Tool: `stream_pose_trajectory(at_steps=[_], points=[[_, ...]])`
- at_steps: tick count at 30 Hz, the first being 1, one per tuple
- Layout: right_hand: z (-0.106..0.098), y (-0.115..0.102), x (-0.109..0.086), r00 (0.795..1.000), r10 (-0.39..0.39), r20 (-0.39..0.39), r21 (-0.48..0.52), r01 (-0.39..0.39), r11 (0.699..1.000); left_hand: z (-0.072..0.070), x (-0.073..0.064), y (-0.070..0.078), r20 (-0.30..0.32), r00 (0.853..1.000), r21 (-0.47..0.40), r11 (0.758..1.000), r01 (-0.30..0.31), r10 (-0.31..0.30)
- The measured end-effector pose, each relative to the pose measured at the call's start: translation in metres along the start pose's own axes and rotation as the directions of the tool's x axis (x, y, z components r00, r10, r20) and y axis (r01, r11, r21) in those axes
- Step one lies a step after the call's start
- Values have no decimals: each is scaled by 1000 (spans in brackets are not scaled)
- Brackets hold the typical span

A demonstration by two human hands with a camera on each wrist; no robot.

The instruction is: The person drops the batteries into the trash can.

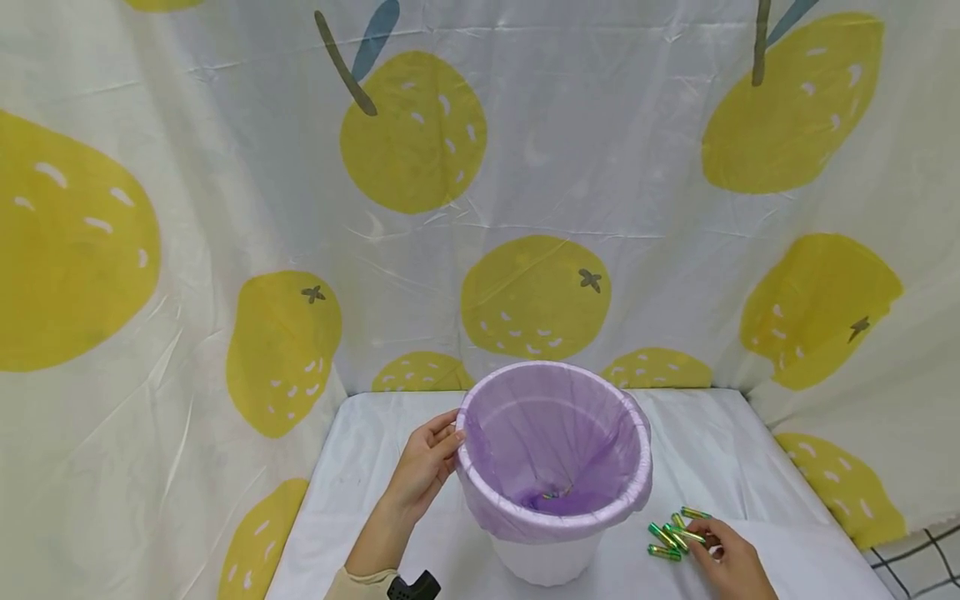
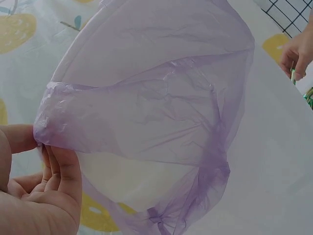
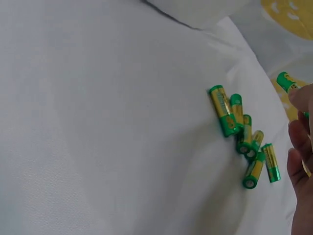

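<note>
Left hand (image 1: 423, 467) pinches thin purple plastic liner (image 1: 525, 530) folded over round white bin (image 1: 546, 562); tug could loosen it. Right hand (image 1: 731, 560) pinches green-and-gold cylindrical battery (image 3: 285, 80) near matching loose batteries (image 3: 222, 110) on white-draped bench (image 1: 810, 558); nudge could roll them.

Backdrop (image 1: 660, 275): white, creased, with yellow fruit print (image 1: 536, 300)
Desk (image 1: 720, 454): covered in white
Gridded surface (image 1: 926, 562): dark lines on white

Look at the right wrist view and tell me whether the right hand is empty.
No, the right hand holds a green-and-gold battery, whose end sticks out past the thumb.
</note>
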State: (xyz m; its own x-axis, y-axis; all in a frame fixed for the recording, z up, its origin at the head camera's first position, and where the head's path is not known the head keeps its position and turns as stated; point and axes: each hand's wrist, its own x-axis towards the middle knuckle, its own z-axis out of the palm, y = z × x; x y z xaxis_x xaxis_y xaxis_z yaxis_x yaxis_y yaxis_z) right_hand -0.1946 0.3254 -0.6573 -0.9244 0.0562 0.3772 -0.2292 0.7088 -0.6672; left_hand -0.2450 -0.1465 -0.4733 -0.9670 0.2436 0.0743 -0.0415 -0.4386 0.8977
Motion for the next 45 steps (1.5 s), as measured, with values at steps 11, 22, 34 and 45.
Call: stream_pose_trajectory(at_steps=[11, 22, 34, 45], points=[[-24, -30, 17, 1000, -22, 16, 23, 21, 1000, -1, 2, 1, 16, 1000, 29, 1000, -8, 8], [-39, -48, 31, 999, -32, -10, -5, 32, 999, 1, 3, 1, 13, 1000, 36, 999, 0, -1], [-58, -82, 55, 999, -18, -28, 115, 21, 993, 1, 0, 3, -4, 1000, 37, 999, 11, -11], [-72, -111, 73, 997, -69, -34, 257, 75, 963, 0, 1, 3, 4, 1000, 28, 999, 21, -21]])
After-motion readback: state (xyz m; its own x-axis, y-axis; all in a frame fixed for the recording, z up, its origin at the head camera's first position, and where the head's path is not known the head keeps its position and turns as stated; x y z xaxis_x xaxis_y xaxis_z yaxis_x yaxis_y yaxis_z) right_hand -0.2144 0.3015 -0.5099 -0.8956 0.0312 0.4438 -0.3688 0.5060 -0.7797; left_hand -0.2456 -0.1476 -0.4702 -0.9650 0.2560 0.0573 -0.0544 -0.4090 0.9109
